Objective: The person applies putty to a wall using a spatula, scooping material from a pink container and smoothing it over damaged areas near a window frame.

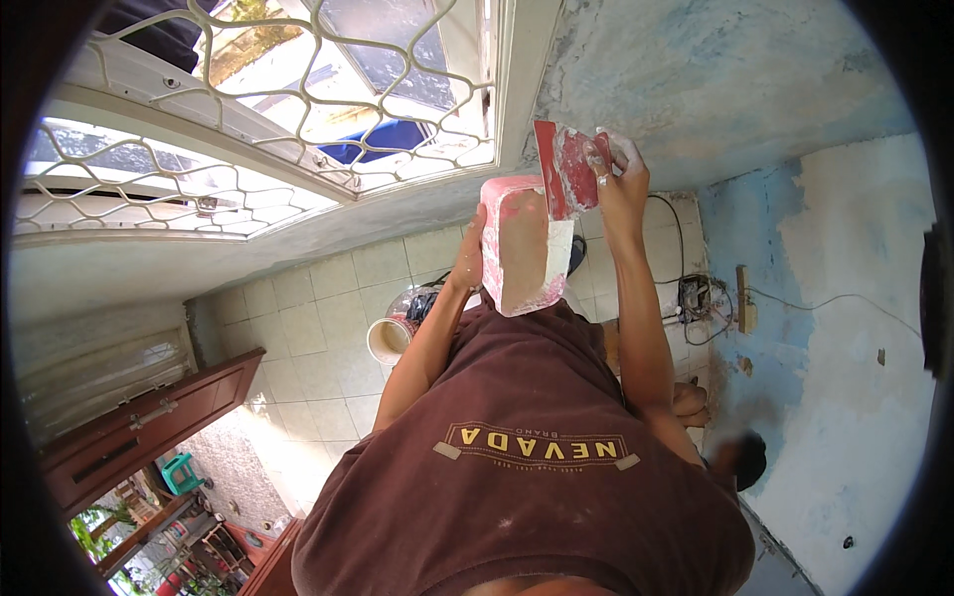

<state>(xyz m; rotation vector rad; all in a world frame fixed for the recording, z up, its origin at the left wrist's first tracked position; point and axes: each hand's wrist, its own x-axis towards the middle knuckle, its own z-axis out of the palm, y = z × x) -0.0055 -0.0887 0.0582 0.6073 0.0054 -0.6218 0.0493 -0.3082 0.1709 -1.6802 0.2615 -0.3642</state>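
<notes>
Left grip (470, 255) closed on the left side of a pink-and-white tub (559, 253), fingers behind it hidden, tub above the tiled floor (328, 382), right grip (624, 177) pinching a smeared red scraper (574, 177), scraper at the tub's upper right, contact unclear, bucket (386, 343) partly obscured by the left arm (421, 348)

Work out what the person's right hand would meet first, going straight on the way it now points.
Probably the patchy grey-blue wall, right of the window frame: it lies ahead of the right hand and the red scraper it holds. How near the wall is, this single view cannot settle.
</notes>
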